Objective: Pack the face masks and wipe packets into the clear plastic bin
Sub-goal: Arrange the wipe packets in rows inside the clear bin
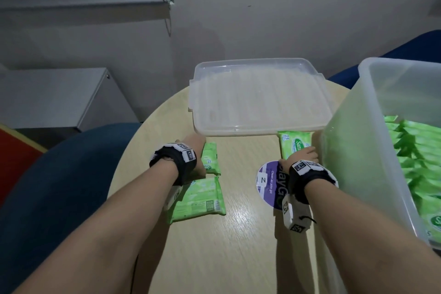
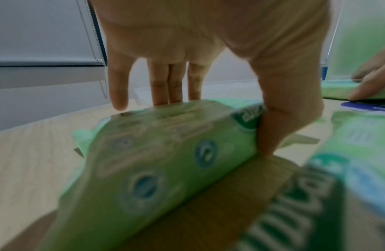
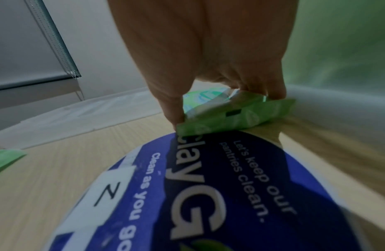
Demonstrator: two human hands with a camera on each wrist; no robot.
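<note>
On the table: round pale wooden tabletop [image 1: 238, 234] bears everything.
Right edge: tall clear plastic bin [image 1: 353, 131], green packets stacked inside, stands against the rim.
Far edge: clear plastic lid [image 1: 257, 100] lies flat, overhanging the rim.
Open room: bare wood between the forearms, around a round purple sticker [image 1: 269, 181].
Left hand [image 2: 187, 42]: palm down, thumb and fingers gripping a tilted green wipe packet [image 2: 165, 152]; another green packet [image 1: 202, 200] lies just beside.
Right hand [image 1: 301, 156]: beside the bin wall, thumb and fingers pinching a green Sanicare packet [image 1: 292, 144] by its near end.
</note>
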